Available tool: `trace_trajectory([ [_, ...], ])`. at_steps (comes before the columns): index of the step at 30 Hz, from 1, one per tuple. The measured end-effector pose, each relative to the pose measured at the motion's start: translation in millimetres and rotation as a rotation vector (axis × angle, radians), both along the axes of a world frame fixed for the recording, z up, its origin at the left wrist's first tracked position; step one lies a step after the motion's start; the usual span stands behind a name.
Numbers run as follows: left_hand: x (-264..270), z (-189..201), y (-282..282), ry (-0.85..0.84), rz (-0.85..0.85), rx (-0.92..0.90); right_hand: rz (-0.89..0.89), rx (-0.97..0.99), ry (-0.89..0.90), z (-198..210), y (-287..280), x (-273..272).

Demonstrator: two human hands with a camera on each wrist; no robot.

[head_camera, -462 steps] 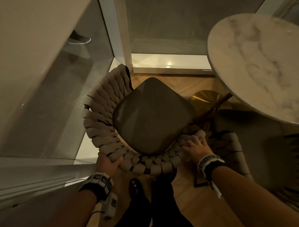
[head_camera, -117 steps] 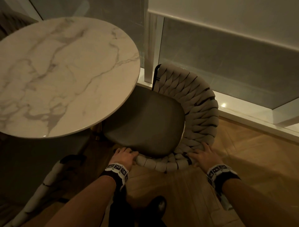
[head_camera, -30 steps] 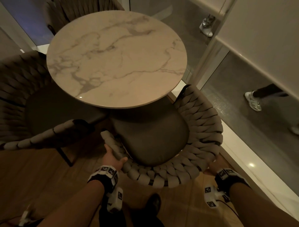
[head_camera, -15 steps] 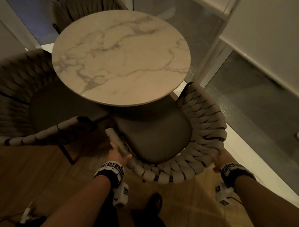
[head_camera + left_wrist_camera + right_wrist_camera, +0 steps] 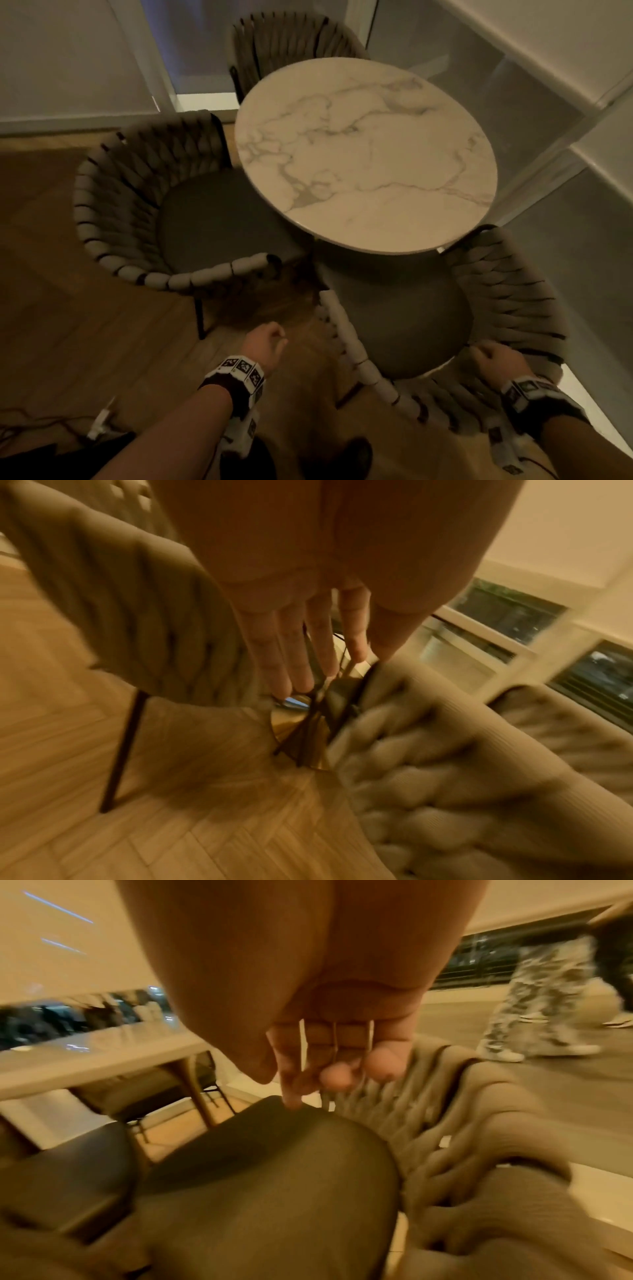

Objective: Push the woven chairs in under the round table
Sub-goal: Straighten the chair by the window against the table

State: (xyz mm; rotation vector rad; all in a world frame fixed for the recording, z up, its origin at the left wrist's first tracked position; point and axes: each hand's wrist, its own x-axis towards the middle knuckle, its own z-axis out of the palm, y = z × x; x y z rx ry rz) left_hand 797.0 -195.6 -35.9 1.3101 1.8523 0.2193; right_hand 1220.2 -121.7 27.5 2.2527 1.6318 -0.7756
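Observation:
The round marble table (image 5: 366, 150) has three woven chairs around it. The nearest chair (image 5: 507, 308) stands at lower right, its dark seat (image 5: 400, 322) partly under the tabletop. A second chair (image 5: 137, 205) sits at the left with its seat edge under the table, and a third (image 5: 284, 37) stands behind. My left hand (image 5: 270, 337) hangs over the floor between the two near chairs, holding nothing, its fingers (image 5: 318, 656) loosely extended. My right hand (image 5: 486, 354) hovers just over the nearest chair's back rim, and its fingers (image 5: 325, 1074) are loosely curled and empty.
Glass panels and a white sill (image 5: 596, 404) run close along the right of the nearest chair. The table's gold base (image 5: 294, 723) shows between the chairs. Cables (image 5: 51, 421) lie on the wooden floor at lower left. A person's legs (image 5: 541, 988) pass beyond the glass.
Both hands have let go of the nearest chair's woven rim. My left hand has drawn away to the left over the floor, and the view has pulled back to show all three chairs.

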Motion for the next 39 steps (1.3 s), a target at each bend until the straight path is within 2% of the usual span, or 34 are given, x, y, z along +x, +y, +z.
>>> trace_trajectory([
  [3, -63.0, 5.7, -2.4, 0.003, 0.098, 0.051, 0.089, 0.048, 0.159, 6.1, 5.9, -83.2],
  [7, -146.7, 14.0, 2.4, 0.052, 0.247, 0.107, 0.284, 0.062, 0.28, 10.0, 22.0, -199.7],
  [11, -217.5, 20.1, 10.5, 0.165, 0.408, 0.118, 0.462, 0.037, 0.307, 6.7, 46.0, -296.8],
  [16, -278.1, 20.3, 28.0, 0.19, 0.59, 0.068, 0.71, -0.04, 0.243, -4.7, 85.5, -381.9],
  [20, -311.5, 17.5, 48.8, 0.171, 0.635, -0.01, 0.872, -0.097, 0.191, -27.3, 119.5, -416.2],
  [25, -337.6, 7.0, 74.0, 0.176, 0.684, -0.126, 1.0, -0.232, 0.113, -60.0, 145.0, -434.1],
  [30, -349.7, -10.1, 82.5, 0.131, 0.738, -0.2, 0.978, -0.365, 0.091, -80.0, 156.2, -451.2],
  [33, -349.8, -16.4, 81.8, 0.13, 0.748, -0.159, 0.966, -0.428, 0.103, -86.2, 162.3, -453.6],
  [39, -371.9, -22.8, 93.8, 0.103, 0.76, -0.087, 0.948, -0.342, 0.149, -92.8, 163.6, -462.7],
])
